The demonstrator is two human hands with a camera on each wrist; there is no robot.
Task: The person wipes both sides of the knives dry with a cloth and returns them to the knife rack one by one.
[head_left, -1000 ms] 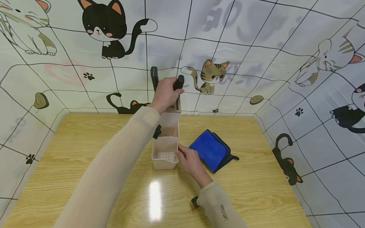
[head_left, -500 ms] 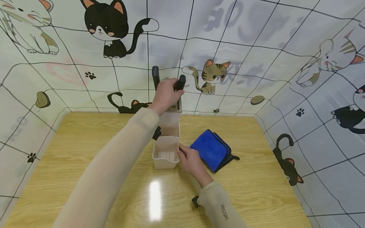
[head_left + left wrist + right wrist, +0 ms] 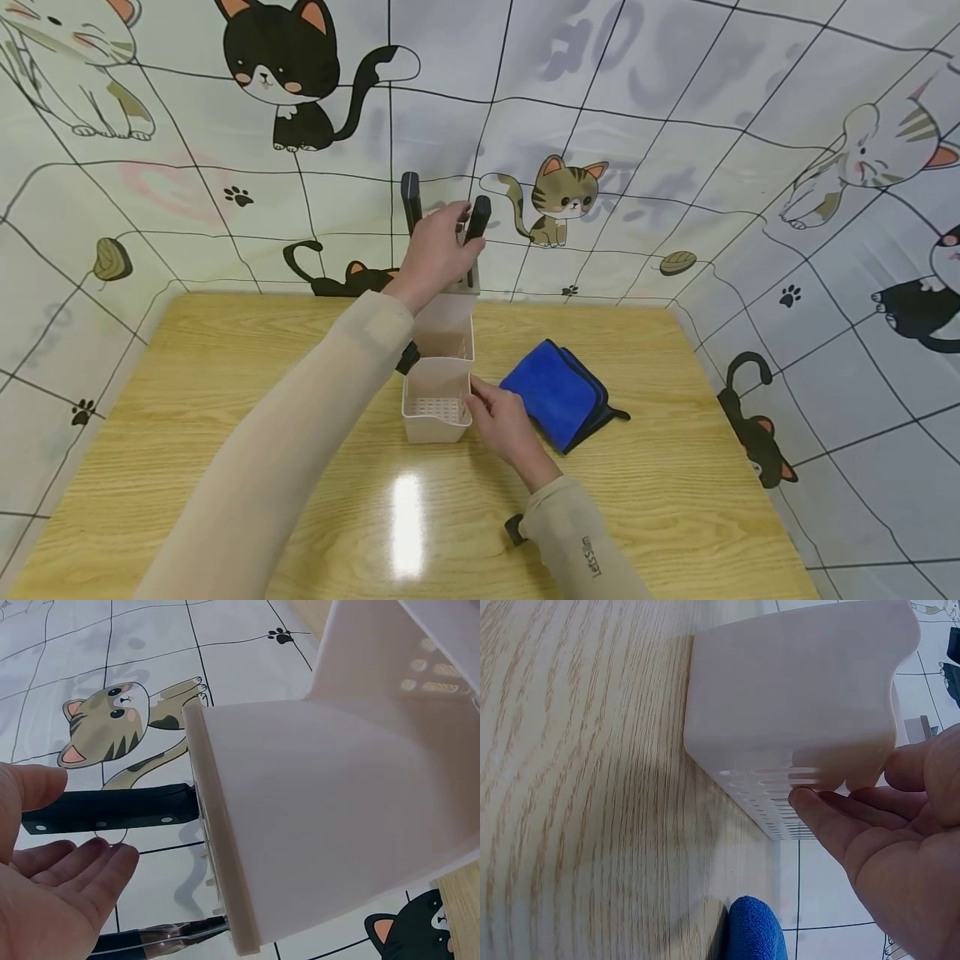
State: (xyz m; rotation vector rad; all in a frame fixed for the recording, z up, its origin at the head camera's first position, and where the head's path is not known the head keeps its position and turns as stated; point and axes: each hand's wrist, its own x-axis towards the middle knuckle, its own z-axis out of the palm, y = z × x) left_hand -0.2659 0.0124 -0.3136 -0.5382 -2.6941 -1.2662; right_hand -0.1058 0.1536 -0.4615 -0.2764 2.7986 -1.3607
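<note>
A pale knife and utensil holder (image 3: 437, 432) with stepped compartments stands on the table against the back wall. Two black handles rise from its slotted top: a riveted knife handle (image 3: 112, 810) and a second one (image 3: 409, 198) with a shiny collar. My left hand (image 3: 437, 250) is at the top, thumb and fingers spread loosely to either side of the riveted handle, with a gap visible below it in the left wrist view. At the front compartment my right hand (image 3: 504, 423) holds the side wall, thumb at the rim and fingers against the perforated outside (image 3: 780, 784).
A folded blue cloth (image 3: 555, 396) with black edging lies right of the holder, close to my right hand. The wooden table (image 3: 637, 517) meets cat-printed wall sheeting (image 3: 615, 75) at the back and sides.
My left fingers have loosened from around the riveted knife handle, and the handle now shows more fully. The right hand keeps its place on the holder.
</note>
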